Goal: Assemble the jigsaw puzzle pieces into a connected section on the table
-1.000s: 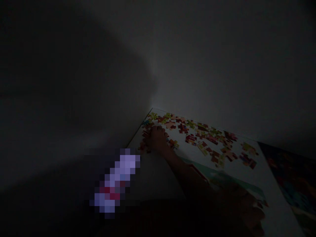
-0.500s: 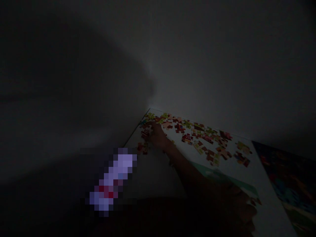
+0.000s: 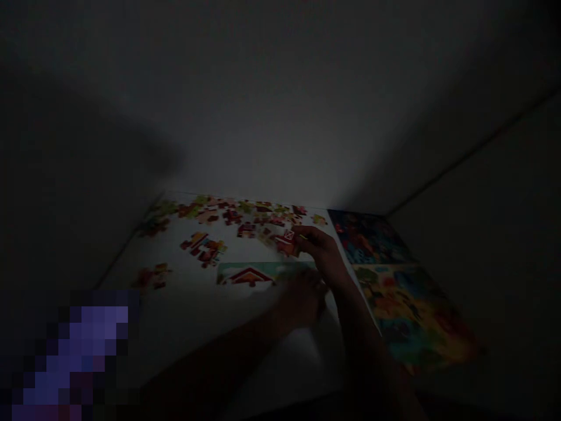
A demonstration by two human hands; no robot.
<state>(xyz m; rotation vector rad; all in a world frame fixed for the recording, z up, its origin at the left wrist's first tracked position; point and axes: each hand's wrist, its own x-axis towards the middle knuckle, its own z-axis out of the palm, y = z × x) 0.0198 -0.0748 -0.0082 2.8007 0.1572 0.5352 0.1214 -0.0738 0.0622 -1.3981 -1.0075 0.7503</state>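
The light is very dim. My right hand [image 3: 323, 248] pinches a red jigsaw piece [image 3: 286, 238] with a white crossed square on it, raised over the white table [image 3: 184, 316]. Below it, my left hand [image 3: 302, 298] lies over the right part of a joined puzzle strip [image 3: 249, 275], which shows a red roof against a teal sky. The left fingers are dark and partly hidden, so their grip does not show. Close by on the left is a cluster of loose pieces [image 3: 205, 248].
Many loose jigsaw pieces [image 3: 208, 213] spread along the table's far edge. Some more pieces [image 3: 153, 276] lie at the left. On the right are colourful printed pictures, one dark [image 3: 359, 234] and one orange and green [image 3: 412, 316]. A pixelated purple patch covers the lower left.
My right hand has come back from the far left corner and moved right, now with the red piece. The view has swung right, and my left hand appears farther left in it.
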